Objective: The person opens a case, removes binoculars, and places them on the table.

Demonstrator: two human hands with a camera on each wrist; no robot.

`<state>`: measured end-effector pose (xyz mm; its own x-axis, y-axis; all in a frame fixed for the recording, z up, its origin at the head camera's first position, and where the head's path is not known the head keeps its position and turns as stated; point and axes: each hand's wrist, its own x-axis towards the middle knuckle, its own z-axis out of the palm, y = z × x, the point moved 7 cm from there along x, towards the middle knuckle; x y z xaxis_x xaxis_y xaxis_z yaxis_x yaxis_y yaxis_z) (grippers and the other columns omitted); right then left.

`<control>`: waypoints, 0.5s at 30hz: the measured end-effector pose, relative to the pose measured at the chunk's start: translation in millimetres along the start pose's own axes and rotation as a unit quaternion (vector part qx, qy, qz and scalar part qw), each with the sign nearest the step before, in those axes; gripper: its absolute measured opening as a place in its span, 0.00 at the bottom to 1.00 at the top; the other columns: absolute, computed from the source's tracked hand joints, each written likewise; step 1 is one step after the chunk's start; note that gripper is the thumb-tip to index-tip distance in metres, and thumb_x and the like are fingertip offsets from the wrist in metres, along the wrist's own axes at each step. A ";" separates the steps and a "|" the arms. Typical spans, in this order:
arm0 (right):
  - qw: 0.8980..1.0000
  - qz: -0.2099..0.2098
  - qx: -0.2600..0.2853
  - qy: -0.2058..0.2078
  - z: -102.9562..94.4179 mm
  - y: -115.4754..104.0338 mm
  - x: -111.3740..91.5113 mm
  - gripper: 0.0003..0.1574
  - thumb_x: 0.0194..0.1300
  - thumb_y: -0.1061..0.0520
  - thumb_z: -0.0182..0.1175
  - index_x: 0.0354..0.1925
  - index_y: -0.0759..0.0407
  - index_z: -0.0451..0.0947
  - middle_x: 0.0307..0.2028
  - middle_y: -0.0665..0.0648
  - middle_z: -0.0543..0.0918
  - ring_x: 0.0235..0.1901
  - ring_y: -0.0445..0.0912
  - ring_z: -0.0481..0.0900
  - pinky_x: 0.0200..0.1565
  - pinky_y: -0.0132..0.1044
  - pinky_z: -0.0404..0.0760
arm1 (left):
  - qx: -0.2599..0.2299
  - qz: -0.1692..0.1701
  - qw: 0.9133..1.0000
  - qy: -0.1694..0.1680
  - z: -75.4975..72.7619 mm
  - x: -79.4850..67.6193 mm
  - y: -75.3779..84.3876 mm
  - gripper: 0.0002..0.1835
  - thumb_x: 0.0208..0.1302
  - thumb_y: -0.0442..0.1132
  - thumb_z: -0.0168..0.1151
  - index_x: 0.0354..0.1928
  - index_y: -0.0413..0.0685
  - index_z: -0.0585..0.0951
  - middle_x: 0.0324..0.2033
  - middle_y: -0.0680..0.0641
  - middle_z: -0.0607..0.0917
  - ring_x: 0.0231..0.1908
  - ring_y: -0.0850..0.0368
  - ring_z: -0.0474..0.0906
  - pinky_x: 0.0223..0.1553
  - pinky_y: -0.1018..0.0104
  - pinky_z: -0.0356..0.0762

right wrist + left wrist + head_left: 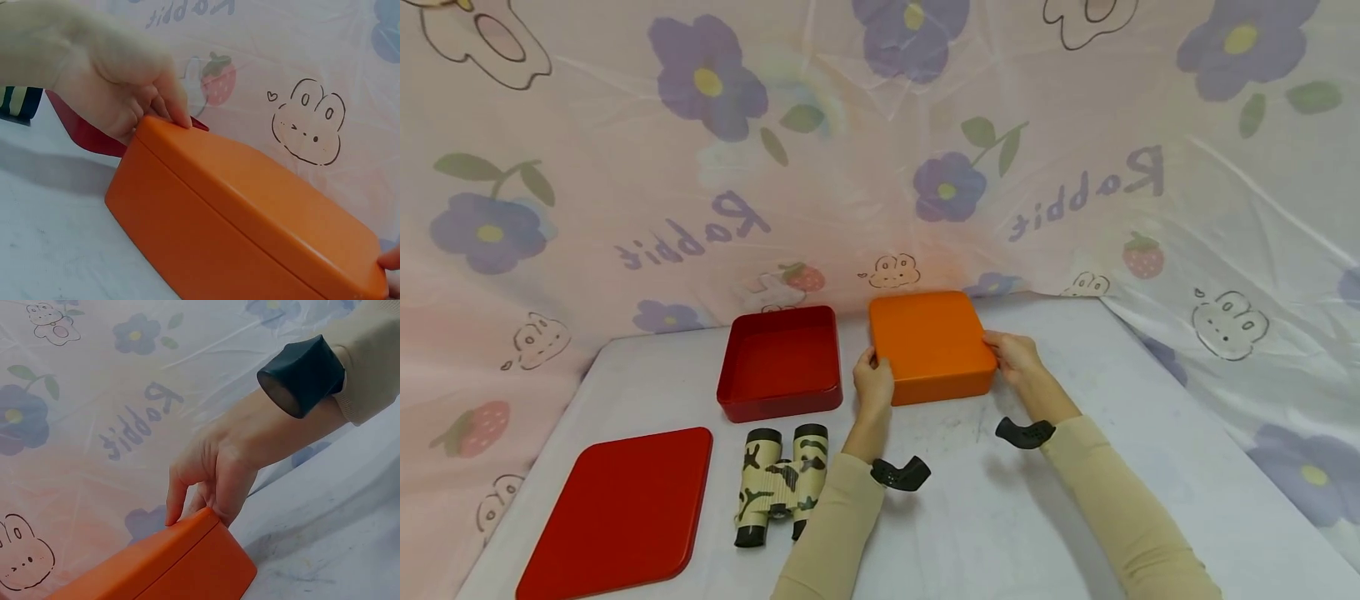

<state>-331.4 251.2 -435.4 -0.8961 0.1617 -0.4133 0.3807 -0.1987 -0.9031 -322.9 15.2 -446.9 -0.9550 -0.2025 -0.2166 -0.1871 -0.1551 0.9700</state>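
Observation:
An orange square box (932,342) with its lid on sits toward the back of the table. My left hand (874,382) grips its left side near the front corner; the right wrist view shows that hand (125,81) with fingertips on the lid's edge. On the opposite side, my right hand (1017,354) holds the box's right edge. In the left wrist view the right hand (215,469) has its fingers bent over the lid's rim. A thin seam between lid and body shows on the orange box (250,219). The box's inside is hidden.
Left of the orange box stands an open red box (781,408). Its flat red lid (625,508) lies at the front left. Camouflage binoculars (762,483) lie between that lid and my left forearm. A patterned cloth (850,167) hangs behind the table.

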 end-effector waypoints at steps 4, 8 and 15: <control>1.000 0.006 0.015 -0.002 1.4 -0.5 -0.5 0.34 0.71 0.62 0.48 0.72 0.66 0.54 0.74 0.61 0.56 0.70 0.48 0.63 0.74 0.39 0.62 | -0.019 -0.009 1.000 -0.003 0.7 -0.4 -1.0 0.25 0.71 0.29 0.44 0.69 0.32 0.62 0.70 0.34 0.65 0.71 0.43 0.62 0.73 0.53 0.60; 0.999 0.023 0.049 -0.005 0.6 1.9 0.0 0.35 0.71 0.64 0.47 0.73 0.63 0.52 0.75 0.58 0.55 0.71 0.46 0.61 0.74 0.36 0.60 | -0.026 -0.012 1.000 -0.005 1.0 -1.6 -1.9 0.25 0.71 0.29 0.44 0.69 0.31 0.61 0.70 0.33 0.64 0.71 0.43 0.61 0.73 0.53 0.60; 0.994 0.045 0.096 -0.016 1.0 2.7 3.5 0.38 0.71 0.66 0.46 0.74 0.61 0.47 0.76 0.55 0.51 0.75 0.44 0.56 0.73 0.33 0.59 | -0.039 -0.018 0.999 -0.001 0.8 -2.0 -0.7 0.25 0.71 0.29 0.44 0.69 0.32 0.62 0.69 0.33 0.65 0.71 0.43 0.62 0.73 0.53 0.59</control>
<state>-333.7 250.3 -439.2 -0.8686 0.1039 -0.4846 0.4118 -0.3928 -0.8223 -321.1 16.5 -447.1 -0.9487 -0.1934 -0.2501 -0.2020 -0.2378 0.9501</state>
